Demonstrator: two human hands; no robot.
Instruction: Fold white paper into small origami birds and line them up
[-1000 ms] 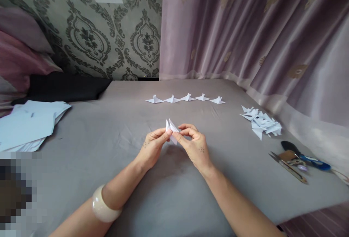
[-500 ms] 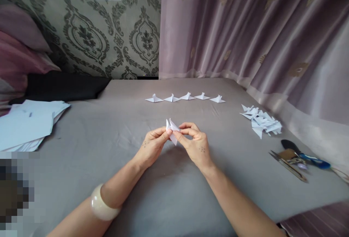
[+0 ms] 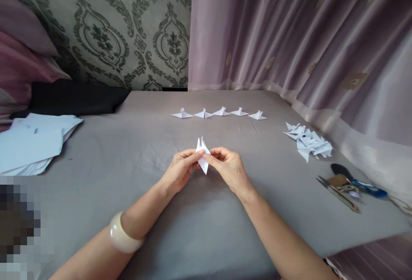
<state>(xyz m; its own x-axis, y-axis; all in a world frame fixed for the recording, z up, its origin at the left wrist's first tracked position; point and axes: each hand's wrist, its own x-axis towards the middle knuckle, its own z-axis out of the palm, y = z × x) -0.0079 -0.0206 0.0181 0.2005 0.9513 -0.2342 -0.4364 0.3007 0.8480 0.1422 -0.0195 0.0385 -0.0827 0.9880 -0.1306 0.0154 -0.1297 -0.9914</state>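
Observation:
A small white origami crane (image 3: 204, 166) is held in the middle of the view, two narrow points upward and a broader point downward. My left hand (image 3: 184, 166) pinches it from the left, the thumb lying across its front. From the other side my right hand (image 3: 227, 164) grips it between thumb and bent fingers, the two thumbtips close together. Both hands are closed on the paper, and some fingertips are hidden behind it. Beyond them stands a row of several finished white paper cranes (image 3: 204, 114).
A heap of folded white paper pieces (image 3: 310, 142) lies at the right. Nearer are thread snips (image 3: 337, 194) and a blue-handled tool (image 3: 370, 188). White paper sheets (image 3: 35, 142) are stacked at the left on the grey cloth surface (image 3: 128, 151), before a black cloth (image 3: 77, 97).
The folded paper has turned more upright and its front shows more flatly. My right fingers have curled in closer behind it. The camera view has shifted slightly.

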